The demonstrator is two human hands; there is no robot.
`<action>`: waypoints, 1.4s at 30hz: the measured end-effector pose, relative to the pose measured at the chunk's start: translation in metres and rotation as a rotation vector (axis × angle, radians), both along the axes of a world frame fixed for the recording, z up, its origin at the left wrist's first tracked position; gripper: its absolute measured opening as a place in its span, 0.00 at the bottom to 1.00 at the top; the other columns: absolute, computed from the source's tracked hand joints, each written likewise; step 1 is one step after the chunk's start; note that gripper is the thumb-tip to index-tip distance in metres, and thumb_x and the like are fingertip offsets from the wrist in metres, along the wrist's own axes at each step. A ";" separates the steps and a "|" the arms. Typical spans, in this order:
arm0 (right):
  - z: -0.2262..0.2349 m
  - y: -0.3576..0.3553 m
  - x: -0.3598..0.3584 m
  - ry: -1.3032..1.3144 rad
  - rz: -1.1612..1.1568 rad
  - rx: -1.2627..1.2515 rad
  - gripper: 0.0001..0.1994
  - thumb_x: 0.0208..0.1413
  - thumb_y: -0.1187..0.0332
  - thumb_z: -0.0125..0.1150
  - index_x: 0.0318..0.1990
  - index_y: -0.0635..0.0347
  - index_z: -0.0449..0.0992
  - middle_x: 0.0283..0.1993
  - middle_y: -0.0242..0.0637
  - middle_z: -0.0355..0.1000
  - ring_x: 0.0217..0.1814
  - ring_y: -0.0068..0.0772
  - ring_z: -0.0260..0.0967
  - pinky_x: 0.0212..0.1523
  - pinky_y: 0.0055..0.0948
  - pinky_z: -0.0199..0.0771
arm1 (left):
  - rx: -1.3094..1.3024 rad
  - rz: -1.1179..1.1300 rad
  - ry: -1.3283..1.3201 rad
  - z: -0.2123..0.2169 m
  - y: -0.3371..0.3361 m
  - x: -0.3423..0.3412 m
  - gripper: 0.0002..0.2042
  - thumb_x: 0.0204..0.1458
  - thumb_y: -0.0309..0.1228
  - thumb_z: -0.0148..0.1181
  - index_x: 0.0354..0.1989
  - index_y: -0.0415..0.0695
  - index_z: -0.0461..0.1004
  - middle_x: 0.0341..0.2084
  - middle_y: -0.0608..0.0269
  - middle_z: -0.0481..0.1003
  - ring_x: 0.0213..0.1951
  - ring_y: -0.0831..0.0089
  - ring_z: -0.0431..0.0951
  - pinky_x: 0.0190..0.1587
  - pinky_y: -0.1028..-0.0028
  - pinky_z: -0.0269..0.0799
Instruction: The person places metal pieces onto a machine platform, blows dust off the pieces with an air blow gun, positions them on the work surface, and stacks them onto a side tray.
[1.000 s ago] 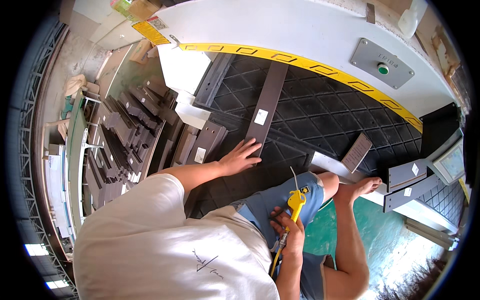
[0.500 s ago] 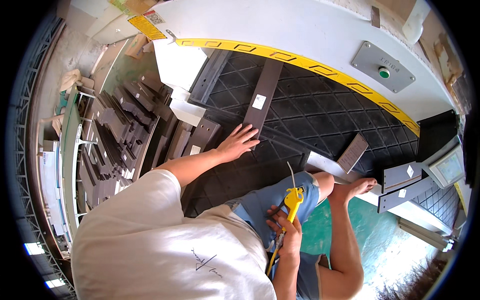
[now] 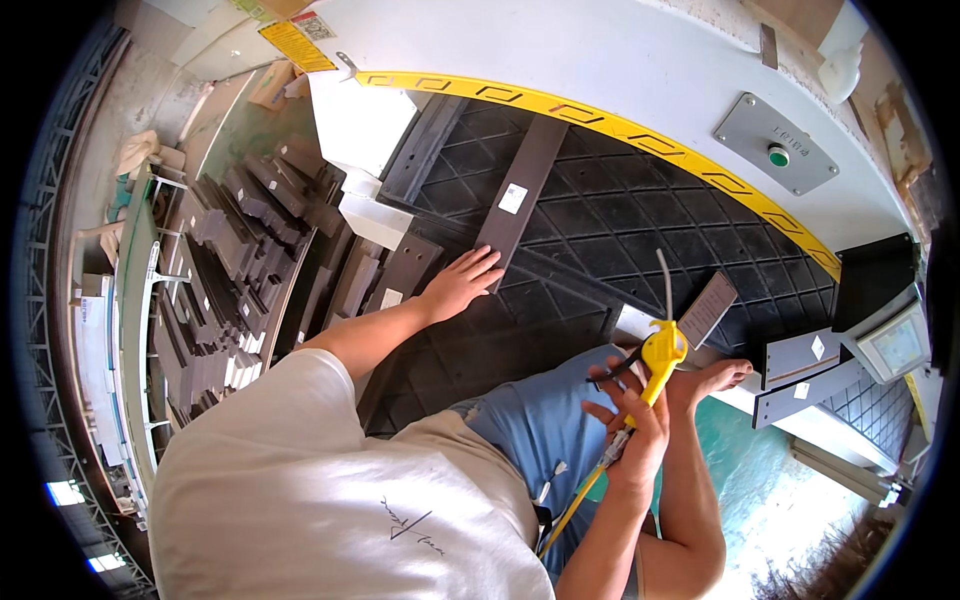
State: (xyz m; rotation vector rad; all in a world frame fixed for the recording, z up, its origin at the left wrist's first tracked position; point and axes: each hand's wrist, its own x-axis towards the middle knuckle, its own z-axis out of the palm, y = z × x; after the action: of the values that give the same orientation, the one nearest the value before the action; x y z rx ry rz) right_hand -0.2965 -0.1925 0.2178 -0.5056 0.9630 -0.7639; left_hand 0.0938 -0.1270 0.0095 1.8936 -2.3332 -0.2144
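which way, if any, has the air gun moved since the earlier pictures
Yes: judged against the green button, the air gun in the right hand has moved rightward and up the picture.

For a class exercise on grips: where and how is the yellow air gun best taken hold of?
Probably by the yellow air gun's handle, from the wearer's side, where the right hand grips it: the handle is slim, the nozzle points away, and the hose trails back from the lower end.

glossy plastic air gun (image 3: 662, 352), matt dark board (image 3: 528, 166), smooth metal panel (image 3: 762, 134)
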 end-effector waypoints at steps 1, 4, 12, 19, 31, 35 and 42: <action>0.005 -0.007 0.003 0.002 -0.012 -0.035 0.29 0.63 0.72 0.56 0.72 0.67 0.64 0.63 0.52 0.76 0.62 0.51 0.79 0.46 0.46 0.90 | -0.011 -0.002 0.012 0.001 0.000 0.000 0.26 0.63 0.35 0.66 0.70 0.45 0.73 0.75 0.52 0.64 0.79 0.51 0.58 0.80 0.54 0.57; 0.019 -0.025 0.012 0.023 -0.042 -0.129 0.28 0.65 0.73 0.54 0.72 0.66 0.63 0.63 0.52 0.76 0.62 0.50 0.79 0.44 0.45 0.91 | -0.029 0.001 0.023 0.002 0.000 0.001 0.26 0.63 0.34 0.67 0.69 0.43 0.74 0.75 0.51 0.65 0.79 0.51 0.59 0.80 0.53 0.57; 0.047 -0.072 0.023 0.146 -0.220 -0.436 0.34 0.62 0.80 0.47 0.78 0.64 0.52 0.69 0.59 0.68 0.71 0.55 0.73 0.46 0.47 0.95 | -0.018 -0.007 0.012 -0.003 0.000 0.002 0.26 0.63 0.34 0.67 0.70 0.45 0.73 0.76 0.51 0.63 0.79 0.50 0.58 0.80 0.53 0.56; 0.063 -0.102 0.040 0.191 -0.171 -0.476 0.37 0.56 0.81 0.46 0.78 0.63 0.56 0.64 0.54 0.74 0.68 0.47 0.76 0.45 0.37 0.95 | -0.020 0.007 0.023 -0.010 0.005 0.004 0.27 0.62 0.33 0.67 0.71 0.47 0.72 0.77 0.52 0.62 0.80 0.50 0.57 0.81 0.53 0.56; 0.010 0.062 -0.023 0.299 0.358 0.079 0.18 0.72 0.65 0.59 0.65 0.58 0.68 0.51 0.43 0.75 0.48 0.32 0.79 0.39 0.30 0.87 | -0.010 0.006 0.071 0.005 -0.002 0.001 0.26 0.61 0.32 0.68 0.68 0.42 0.75 0.76 0.51 0.64 0.79 0.50 0.58 0.80 0.52 0.57; 0.060 0.091 -0.084 0.804 0.355 -0.164 0.23 0.70 0.69 0.62 0.69 0.63 0.69 0.46 0.40 0.77 0.39 0.24 0.77 0.36 0.24 0.81 | 0.021 0.037 0.077 0.006 0.004 0.009 0.30 0.60 0.35 0.69 0.71 0.45 0.72 0.78 0.51 0.61 0.80 0.51 0.55 0.80 0.55 0.55; 0.168 0.113 -0.088 1.131 -0.005 -0.433 0.31 0.68 0.64 0.64 0.75 0.66 0.63 0.49 0.54 0.78 0.49 0.52 0.78 0.47 0.43 0.81 | 0.219 0.177 0.200 0.021 -0.034 -0.002 0.47 0.55 0.43 0.77 0.80 0.43 0.58 0.81 0.41 0.50 0.81 0.46 0.52 0.79 0.57 0.58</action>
State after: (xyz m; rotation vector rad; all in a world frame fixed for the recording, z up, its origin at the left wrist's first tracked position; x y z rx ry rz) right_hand -0.3840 -0.0798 0.3854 -1.3927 1.8402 -0.6688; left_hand 0.0919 -0.1613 0.0302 2.0533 -2.0724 -0.6309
